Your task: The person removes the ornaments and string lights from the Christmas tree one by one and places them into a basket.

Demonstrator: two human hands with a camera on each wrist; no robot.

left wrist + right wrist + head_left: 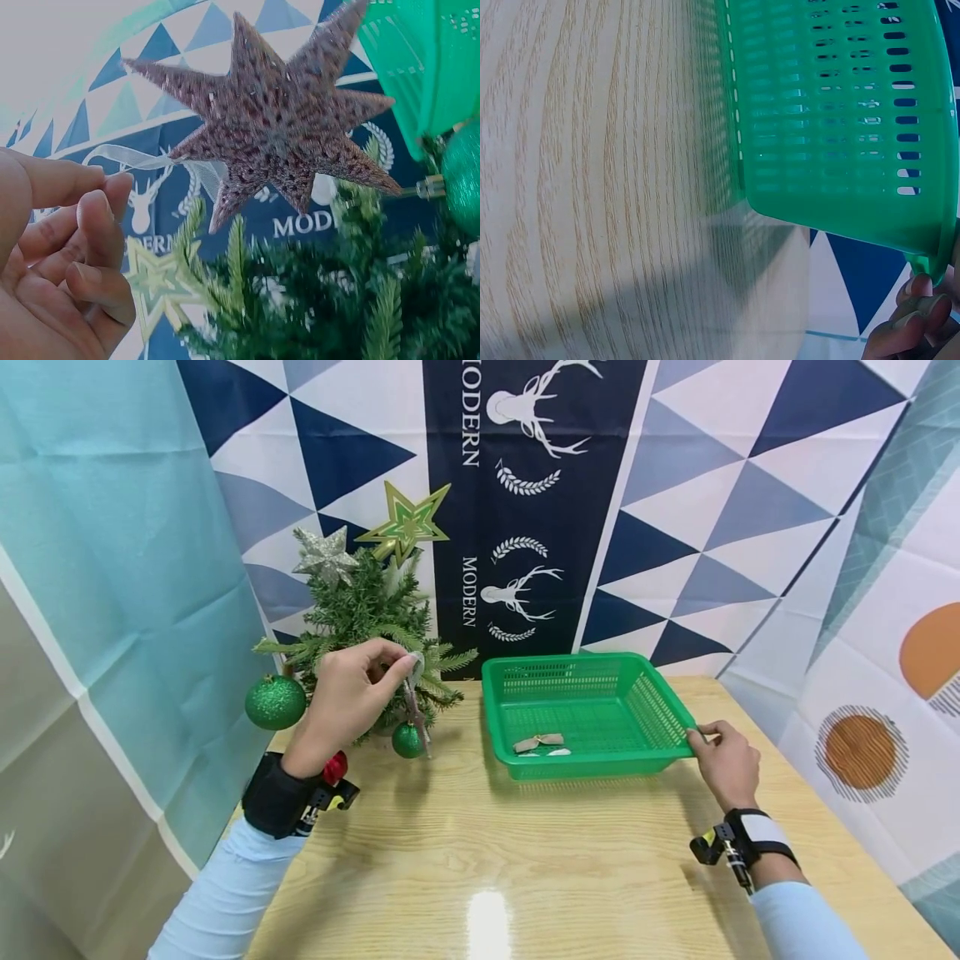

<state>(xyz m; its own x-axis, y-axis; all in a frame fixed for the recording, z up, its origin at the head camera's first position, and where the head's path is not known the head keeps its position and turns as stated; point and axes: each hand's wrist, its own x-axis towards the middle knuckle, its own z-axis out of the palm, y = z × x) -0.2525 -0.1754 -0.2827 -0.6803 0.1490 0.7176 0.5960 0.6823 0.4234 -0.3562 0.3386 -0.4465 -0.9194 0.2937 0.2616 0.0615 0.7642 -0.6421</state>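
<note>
My left hand (348, 693) pinches a thin whitish ribbon (127, 156) between thumb and forefinger, in front of the small Christmas tree (348, 614). From that ribbon hangs a glittery brownish-pink star ornament (277, 120) with several points; the head view shows it almost edge-on. Over at the right, my right hand (727, 764) grips the front right corner of the green plastic basket (592, 767). Its fingertips (911, 322) curl at the rim in the right wrist view. Inside the basket lies a small greyish-brown piece with a gold tie (538, 742), beside small white bits.
On the tree are a silver star (326, 556), a green-gold star topper (407, 522) and green glitter balls, one large ball (275, 702) at the left and a smaller one (407, 740) low down. Something red (335, 767) shows behind my left wrist. Patterned cloth (712, 485) hangs behind the wooden table (450, 860).
</note>
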